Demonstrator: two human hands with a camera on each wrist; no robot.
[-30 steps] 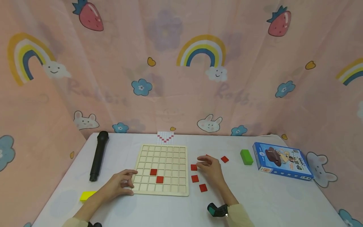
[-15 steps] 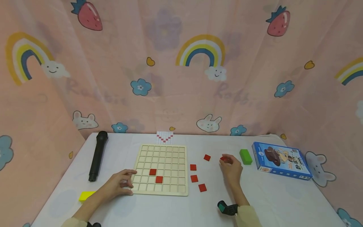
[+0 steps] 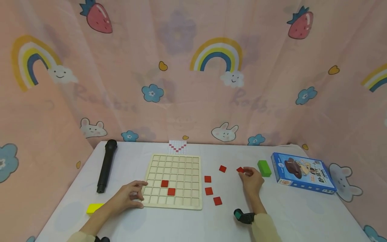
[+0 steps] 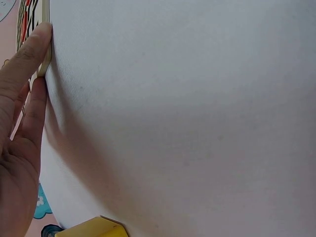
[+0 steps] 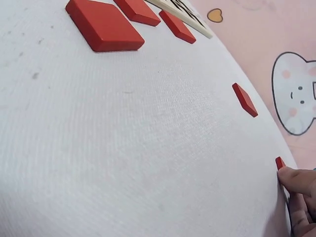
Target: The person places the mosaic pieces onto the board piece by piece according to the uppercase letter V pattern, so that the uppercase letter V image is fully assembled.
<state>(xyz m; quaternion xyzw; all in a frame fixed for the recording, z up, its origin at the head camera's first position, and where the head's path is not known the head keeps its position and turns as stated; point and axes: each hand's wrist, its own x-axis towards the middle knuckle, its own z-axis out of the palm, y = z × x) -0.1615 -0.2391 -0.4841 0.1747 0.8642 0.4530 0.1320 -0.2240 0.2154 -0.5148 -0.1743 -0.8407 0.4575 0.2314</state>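
I have the right hand [image 3: 253, 181] on the right side of the table [image 3: 290, 215], its thumb and finger pinching a red tile [image 3: 240, 169] by one edge, with part of it poking out to the left. I can't tell whether that tile is off the cloth or resting on it. A green block [image 3: 264, 168] sits just beyond the hand, to its right.

The left hand [image 3: 125, 197] grasps nothing I can make out; its fingers touch the left edge of the grid board [image 3: 184, 174], towards the near corner, which I take for steadying.

I judge the step in hand to be a pick-up. Two seated tiles [image 3: 164, 183] lie in the grid, set cornerwise, the nearer one further right, while four loose tiles [image 3: 208, 179] lie on the cloth between the board and the right hand. A small card [image 3: 177, 147] at the board's far side shows a red V, so I read it as a likely guide.

To my mind the next move calls for a secure pinch and a clean lift, then a carry left above the loose tiles. Lowering into a cell would want the tile flat and square, with the left hand's light contact guarding against a sliding board
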